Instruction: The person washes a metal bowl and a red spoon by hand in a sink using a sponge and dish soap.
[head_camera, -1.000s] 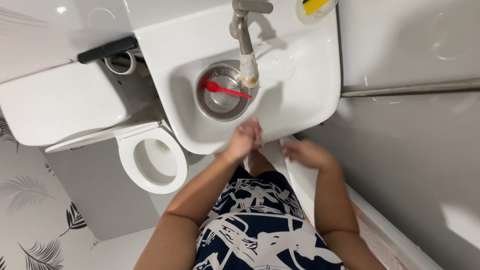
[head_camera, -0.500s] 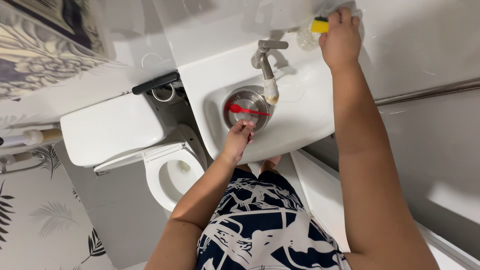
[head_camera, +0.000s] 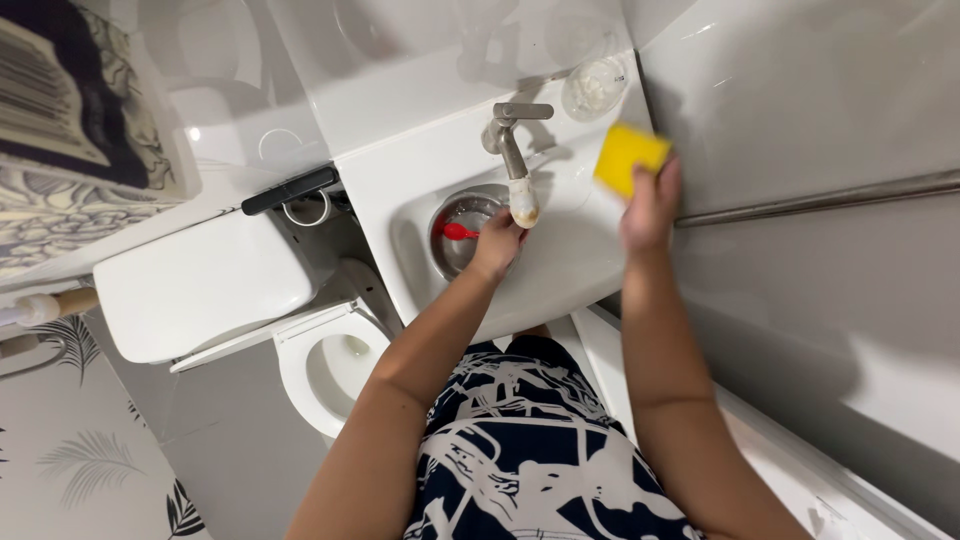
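Observation:
My right hand (head_camera: 650, 208) holds a yellow sponge (head_camera: 628, 156) in the air above the right side of the white sink (head_camera: 570, 270). My left hand (head_camera: 497, 243) reaches into the basin and rests on a steel bowl (head_camera: 462, 232) under the tap (head_camera: 510, 150). A red plastic spoon (head_camera: 456, 231) lies in the bowl, its handle hidden under my left hand. I cannot tell whether those fingers grip the bowl or only touch it.
A clear round dish (head_camera: 594, 86) sits on the sink's back ledge. A white toilet (head_camera: 320, 365) with its cistern (head_camera: 205, 285) stands left of the sink. A grey wall with a metal rail (head_camera: 830, 195) runs along the right.
My right hand has lifted the yellow sponge off the dish at the back ledge and brought it down over the sink. My left hand has moved forward onto the bowl.

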